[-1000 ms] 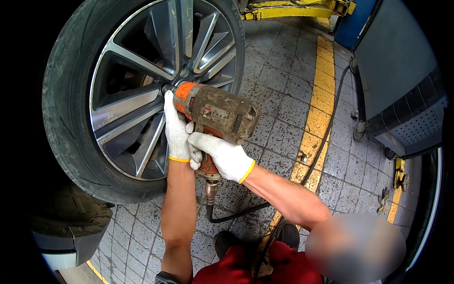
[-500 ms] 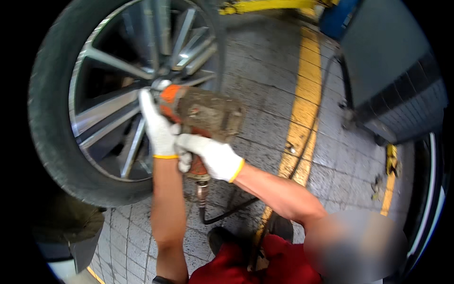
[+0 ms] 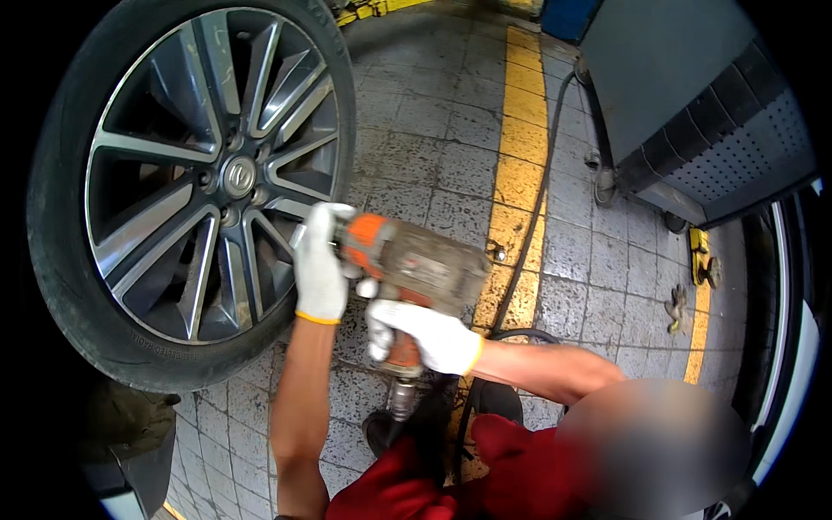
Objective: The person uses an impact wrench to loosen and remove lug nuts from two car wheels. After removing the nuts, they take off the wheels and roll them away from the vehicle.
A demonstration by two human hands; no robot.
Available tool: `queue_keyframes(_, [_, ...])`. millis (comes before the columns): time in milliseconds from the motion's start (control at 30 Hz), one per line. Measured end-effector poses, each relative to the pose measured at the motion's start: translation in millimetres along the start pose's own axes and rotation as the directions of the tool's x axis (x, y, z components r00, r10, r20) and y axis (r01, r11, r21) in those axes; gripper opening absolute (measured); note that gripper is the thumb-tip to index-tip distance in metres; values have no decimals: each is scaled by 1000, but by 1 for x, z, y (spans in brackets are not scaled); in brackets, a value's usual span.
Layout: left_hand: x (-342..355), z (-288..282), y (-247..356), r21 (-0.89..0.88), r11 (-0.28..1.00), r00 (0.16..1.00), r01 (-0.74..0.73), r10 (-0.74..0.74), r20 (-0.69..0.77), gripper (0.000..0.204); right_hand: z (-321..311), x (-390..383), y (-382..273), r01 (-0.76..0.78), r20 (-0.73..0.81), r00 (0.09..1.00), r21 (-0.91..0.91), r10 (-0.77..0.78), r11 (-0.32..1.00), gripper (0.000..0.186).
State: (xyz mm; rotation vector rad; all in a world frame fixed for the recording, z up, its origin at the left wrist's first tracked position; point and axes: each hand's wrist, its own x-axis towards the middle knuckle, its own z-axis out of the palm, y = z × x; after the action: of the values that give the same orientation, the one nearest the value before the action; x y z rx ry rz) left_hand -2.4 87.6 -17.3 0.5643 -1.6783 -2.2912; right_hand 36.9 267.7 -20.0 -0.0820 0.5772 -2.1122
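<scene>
An orange and dark, grimy impact wrench (image 3: 433,267) is held in both my white-gloved hands, just right of a car wheel. My right hand (image 3: 425,334) wraps round its grip. At the tool's front end, my left hand (image 3: 321,269) closes around the nose and hides most of it, along with any socket there. The wheel (image 3: 165,217) has dark and silver spokes, with a round centre cap (image 3: 238,178) and lug nuts around it. The tool's nose is apart from those nuts. An air fitting (image 3: 401,400) hangs below the grip.
A black hose (image 3: 529,234) runs along a yellow floor stripe (image 3: 518,178). A grey wheeled cabinet (image 3: 667,78) stands at the right. Yellow metal lift parts (image 3: 368,10) show at the top. A glove-like item (image 3: 676,308) lies on the tiled floor (image 3: 433,147) near a yellow piece (image 3: 698,256).
Both hands have drawn the impact wrench away from the wheel's centre, rightward and closer to me. The centre cap and lug nuts now show. The view has shifted too.
</scene>
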Motion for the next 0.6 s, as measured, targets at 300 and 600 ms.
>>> queue_keyframes(300, [-37,46,-103,207,874,813,440,-485,322,45,-74,-95,-10,-24,-452,889,126,79,992,25])
queue_keyframes(600, [-33,44,-153,729,682,889,57,-367,274,40,-102,-181,-34,301,-649,728,15,-220,953,28])
